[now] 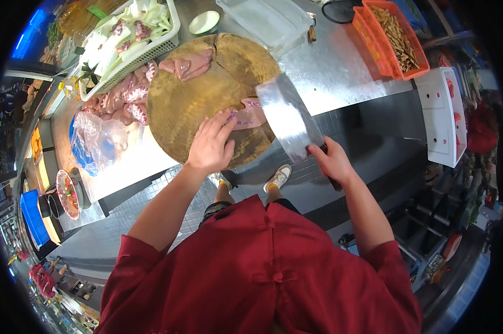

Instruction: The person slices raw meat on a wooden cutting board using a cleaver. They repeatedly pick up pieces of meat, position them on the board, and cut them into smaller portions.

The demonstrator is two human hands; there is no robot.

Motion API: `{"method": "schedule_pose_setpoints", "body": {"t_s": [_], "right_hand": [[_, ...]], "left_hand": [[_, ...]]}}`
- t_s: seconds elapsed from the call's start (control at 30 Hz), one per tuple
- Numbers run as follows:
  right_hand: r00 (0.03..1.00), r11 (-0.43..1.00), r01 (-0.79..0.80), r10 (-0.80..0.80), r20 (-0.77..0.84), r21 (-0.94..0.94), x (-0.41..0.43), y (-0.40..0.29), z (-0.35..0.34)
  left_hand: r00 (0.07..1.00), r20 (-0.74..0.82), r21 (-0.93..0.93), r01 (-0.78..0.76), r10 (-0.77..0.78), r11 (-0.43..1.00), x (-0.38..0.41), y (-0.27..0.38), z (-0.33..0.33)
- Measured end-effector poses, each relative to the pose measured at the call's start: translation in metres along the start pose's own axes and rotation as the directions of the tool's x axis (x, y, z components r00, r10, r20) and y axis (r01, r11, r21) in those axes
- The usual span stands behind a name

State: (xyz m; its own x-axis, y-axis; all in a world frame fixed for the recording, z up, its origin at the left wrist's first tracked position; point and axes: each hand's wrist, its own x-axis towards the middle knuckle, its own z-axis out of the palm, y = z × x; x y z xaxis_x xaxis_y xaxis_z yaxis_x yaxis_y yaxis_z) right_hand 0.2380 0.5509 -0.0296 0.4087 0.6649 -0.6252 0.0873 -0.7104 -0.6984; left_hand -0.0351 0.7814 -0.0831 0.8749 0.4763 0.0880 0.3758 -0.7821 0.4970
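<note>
My right hand (333, 160) grips the handle of a wide steel cleaver (289, 119), its blade tilted over the right side of a round wooden chopping block (184, 104). Beneath and beside the blade lies a thin, pale pink piece of raw meat (251, 117). My left hand (212, 140) rests flat on the block, its fingertips on the left end of that piece. Another lump of raw meat (189, 64) sits near the block's back edge. To the block's left is a heap of similar raw meat (124, 98), partly hidden by a basket.
A white basket (130, 54) of sliced pale vegetable overhangs the heap, near a clear plastic bag (97, 133). Behind the block are a cut vegetable (204, 22) and a clear plastic tub (268, 21). Orange baskets (391, 39) stand back right, a patterned bowl (67, 194) far left.
</note>
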Motion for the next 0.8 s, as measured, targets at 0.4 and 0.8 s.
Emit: {"method": "schedule_pose_setpoints", "body": {"t_s": [0.4, 0.8], "right_hand": [[0.964, 0.957, 0.157, -0.096, 0.246, -0.244, 0.102, -0.06, 0.013], [0.976, 0.994, -0.009, 0.032, 0.215, -0.107, 0.061, -0.013, -0.02]], "left_hand": [[0.995, 0.061, 0.091, 0.076, -0.082, 0.993, -0.019, 0.008, 0.013], [0.996, 0.063, 0.118, 0.059, -0.067, 0.991, -0.017, 0.008, 0.012]]}}
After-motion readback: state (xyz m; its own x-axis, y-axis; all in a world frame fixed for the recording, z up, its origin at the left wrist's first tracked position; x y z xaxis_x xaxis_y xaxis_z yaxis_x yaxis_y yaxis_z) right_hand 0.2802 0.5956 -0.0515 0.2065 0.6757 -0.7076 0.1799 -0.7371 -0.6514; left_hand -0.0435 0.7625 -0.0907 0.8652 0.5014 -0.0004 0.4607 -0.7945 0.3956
